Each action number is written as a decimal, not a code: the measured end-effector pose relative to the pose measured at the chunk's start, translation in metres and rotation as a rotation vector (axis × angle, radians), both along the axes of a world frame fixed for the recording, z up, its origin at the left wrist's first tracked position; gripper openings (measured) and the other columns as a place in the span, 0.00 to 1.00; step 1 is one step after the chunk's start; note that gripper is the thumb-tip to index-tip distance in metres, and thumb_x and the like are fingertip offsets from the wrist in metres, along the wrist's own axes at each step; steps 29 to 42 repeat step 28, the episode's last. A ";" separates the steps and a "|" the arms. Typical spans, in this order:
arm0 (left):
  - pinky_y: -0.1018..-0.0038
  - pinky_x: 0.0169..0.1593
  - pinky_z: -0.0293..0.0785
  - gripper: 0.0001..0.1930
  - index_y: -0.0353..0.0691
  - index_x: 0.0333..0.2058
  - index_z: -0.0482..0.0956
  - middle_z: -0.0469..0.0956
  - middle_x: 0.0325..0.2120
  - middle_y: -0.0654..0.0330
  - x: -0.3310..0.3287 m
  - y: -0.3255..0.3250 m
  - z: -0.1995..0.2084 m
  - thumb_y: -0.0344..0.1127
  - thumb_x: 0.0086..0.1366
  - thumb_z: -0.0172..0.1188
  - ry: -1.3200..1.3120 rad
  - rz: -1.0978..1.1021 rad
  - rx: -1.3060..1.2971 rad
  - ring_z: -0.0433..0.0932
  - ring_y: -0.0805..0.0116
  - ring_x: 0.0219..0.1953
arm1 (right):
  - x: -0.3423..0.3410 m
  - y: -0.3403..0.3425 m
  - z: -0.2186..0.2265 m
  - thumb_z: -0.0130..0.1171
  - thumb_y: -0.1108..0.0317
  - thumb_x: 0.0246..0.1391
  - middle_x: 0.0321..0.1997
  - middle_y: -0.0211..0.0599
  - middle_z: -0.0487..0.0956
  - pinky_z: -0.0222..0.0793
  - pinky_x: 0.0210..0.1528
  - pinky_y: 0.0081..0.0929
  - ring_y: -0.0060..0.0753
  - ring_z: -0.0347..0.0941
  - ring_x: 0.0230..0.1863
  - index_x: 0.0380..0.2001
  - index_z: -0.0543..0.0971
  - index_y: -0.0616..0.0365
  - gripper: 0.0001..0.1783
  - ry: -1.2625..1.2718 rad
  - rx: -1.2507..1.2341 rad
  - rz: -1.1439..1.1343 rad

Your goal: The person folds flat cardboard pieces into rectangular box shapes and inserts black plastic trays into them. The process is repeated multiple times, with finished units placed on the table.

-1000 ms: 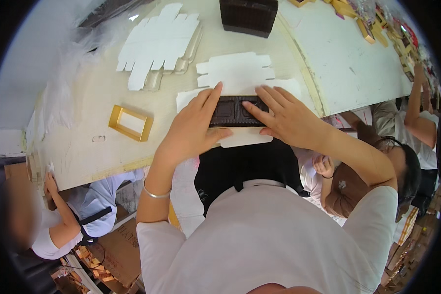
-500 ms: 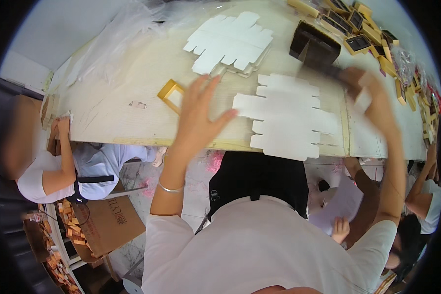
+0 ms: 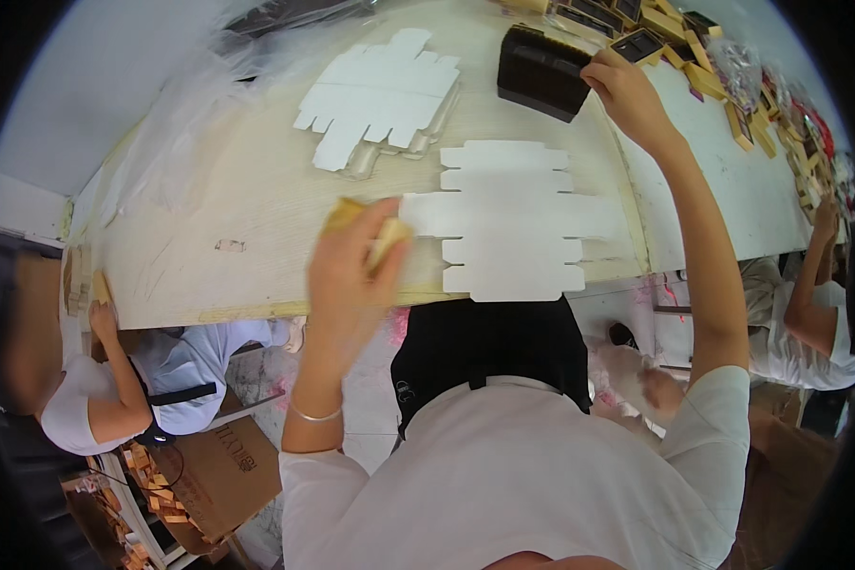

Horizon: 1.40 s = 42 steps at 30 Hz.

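Observation:
My left hand (image 3: 351,271), slightly smeared by motion, is closed round a small gold box sleeve (image 3: 387,239) just left of the flat white carton blank. That blank (image 3: 508,218) lies unfolded on the table in front of me, its tabs spread. Farther off, my right hand (image 3: 627,100) reaches to the right edge of a black open-topped box (image 3: 546,71), fingers pinched together against it. What the fingertips hold there is hidden. A stack of white carton blanks (image 3: 380,90) lies at the far left of the blank.
Gold boxes with dark insides (image 3: 636,43) are heaped at the far right. Clear plastic film (image 3: 190,104) covers the far left of the table (image 3: 180,275). A person (image 3: 114,389) sits at left beside a cardboard carton (image 3: 223,475); other people are at right.
My left hand has closed round the gold sleeve, which lay on the table before. My right hand has moved from beside the blank to the black box. The whole view has shifted.

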<state>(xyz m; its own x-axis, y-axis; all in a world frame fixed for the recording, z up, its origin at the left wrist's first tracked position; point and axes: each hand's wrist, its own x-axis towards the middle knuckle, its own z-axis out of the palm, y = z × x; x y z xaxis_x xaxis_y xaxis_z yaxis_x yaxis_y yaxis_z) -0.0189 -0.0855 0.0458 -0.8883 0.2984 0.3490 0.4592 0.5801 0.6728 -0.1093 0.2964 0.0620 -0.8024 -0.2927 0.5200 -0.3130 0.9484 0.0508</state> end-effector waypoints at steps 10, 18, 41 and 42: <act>0.64 0.44 0.72 0.35 0.43 0.56 0.68 0.76 0.45 0.48 0.006 0.118 -0.008 0.47 0.51 0.69 0.059 -0.291 -0.177 0.75 0.49 0.45 | -0.016 0.001 -0.006 0.61 0.69 0.51 0.35 0.45 0.77 0.68 0.43 0.35 0.47 0.71 0.39 0.32 0.78 0.66 0.10 -0.122 -0.169 -0.022; 0.66 0.51 0.70 0.45 0.45 0.62 0.62 0.66 0.56 0.52 -0.055 0.033 -0.015 0.39 0.45 0.74 -0.015 -0.507 -0.227 0.69 0.55 0.53 | 0.051 -0.040 0.033 0.57 0.59 0.56 0.32 0.24 0.70 0.60 0.37 0.18 0.19 0.62 0.34 0.38 0.74 0.55 0.12 -0.212 -0.843 0.274; 0.69 0.49 0.72 0.48 0.48 0.65 0.55 0.68 0.50 0.56 -0.026 0.066 -0.018 0.32 0.46 0.73 -0.346 -0.452 -0.157 0.71 0.59 0.47 | 0.112 -0.063 -0.025 0.48 0.51 0.60 0.31 0.33 0.74 0.66 0.37 0.23 0.25 0.68 0.30 0.42 0.74 0.50 0.17 -0.808 -0.784 0.134; 0.69 0.49 0.72 0.48 0.48 0.65 0.55 0.68 0.50 0.56 -0.026 0.066 -0.018 0.32 0.46 0.73 -0.346 -0.452 -0.157 0.71 0.59 0.47 | 0.112 -0.063 -0.025 0.48 0.51 0.60 0.31 0.33 0.74 0.66 0.37 0.23 0.25 0.68 0.30 0.42 0.74 0.50 0.17 -0.808 -0.784 0.134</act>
